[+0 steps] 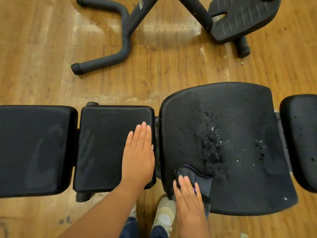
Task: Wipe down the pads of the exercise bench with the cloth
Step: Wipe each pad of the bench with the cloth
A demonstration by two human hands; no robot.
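The black exercise bench runs left to right as a row of pads. My left hand (138, 152) lies flat, fingers together, on the right part of the small middle pad (103, 143). My right hand (189, 194) presses a dark grey cloth (197, 176) with a purple edge onto the near left corner of the wide seat pad (240, 117). Wet droplets and dark smears (214, 145) cover the middle of that seat pad. A long pad (34, 148) with faint wipe marks sits at the far left, and another pad (301, 138) shows at the right edge.
Wooden floor (51, 48) lies all around. Beyond the bench stand a black curved tubular frame (109, 38) and a ribbed black footplate (243, 16) of another machine. My shoes (164, 213) are under the bench's near edge.
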